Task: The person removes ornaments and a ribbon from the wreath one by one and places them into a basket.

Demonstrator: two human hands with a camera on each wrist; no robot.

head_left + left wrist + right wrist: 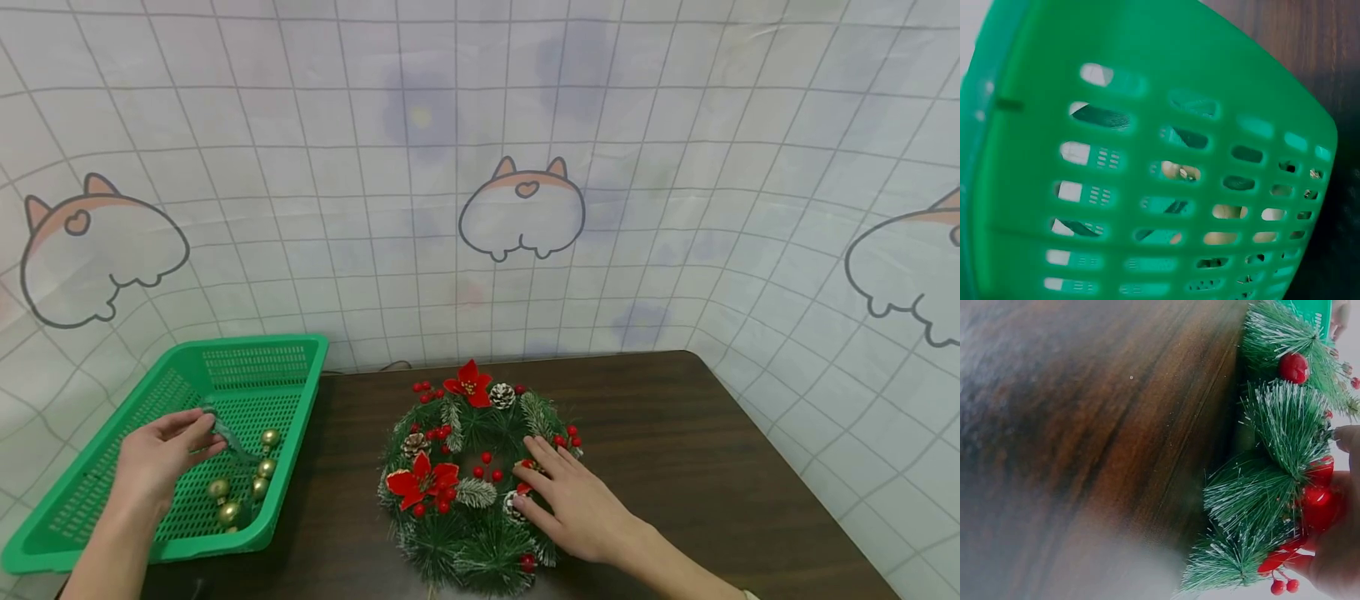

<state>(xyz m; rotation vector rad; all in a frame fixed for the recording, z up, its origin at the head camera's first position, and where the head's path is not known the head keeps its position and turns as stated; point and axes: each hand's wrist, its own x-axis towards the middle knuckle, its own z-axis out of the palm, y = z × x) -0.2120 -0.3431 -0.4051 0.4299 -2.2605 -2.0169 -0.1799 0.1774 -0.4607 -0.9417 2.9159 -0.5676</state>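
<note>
My left hand is over the green plastic basket at the left of the head view. Its thumb and fingers pinch a thin, translucent greenish strip, perhaps ribbon, that hangs toward several gold baubles on the basket floor. In the left wrist view the slotted basket wall covers most of that hand. A Christmas wreath with red flowers, berries and frosted pinecones lies flat on the table. With fingers extended, my right hand rests on the wreath's right side, partly covering a red flower.
The dark wooden table extends to the right of the wreath. Behind it hangs a pale gridded curtain printed with cartoon animals. A dark cord shows at the table's back edge, near the basket.
</note>
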